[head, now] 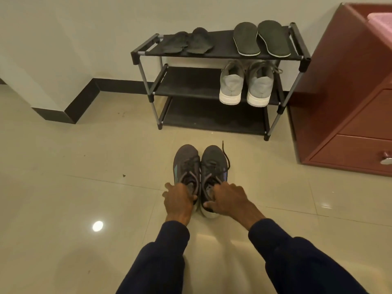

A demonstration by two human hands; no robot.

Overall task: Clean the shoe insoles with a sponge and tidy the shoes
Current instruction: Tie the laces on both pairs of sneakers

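Dark sneakers (199, 166) are sitting side by side on the floor (84, 155), in front of the shoe rack (186, 81). Left hand (179, 201) and right hand (230, 199) are each curling fingers into a heel collar, gripping it. Judged step: tidying. The next move is calling for a level lift onto free shelf space beside the grey shoes (246, 83).

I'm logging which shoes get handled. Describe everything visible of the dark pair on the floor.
The dark pair is two grey-black lace-up sneakers with fabric-looking uppers, a teal-blue side stripe and pale soles. They stand upright, close side by side, on the tiled floor, toes toward the rack. One lace end trails loose beside the right shoe's toe. The left hand grips the left shoe's collar and the right hand the right shoe's, fingers hooked inside.
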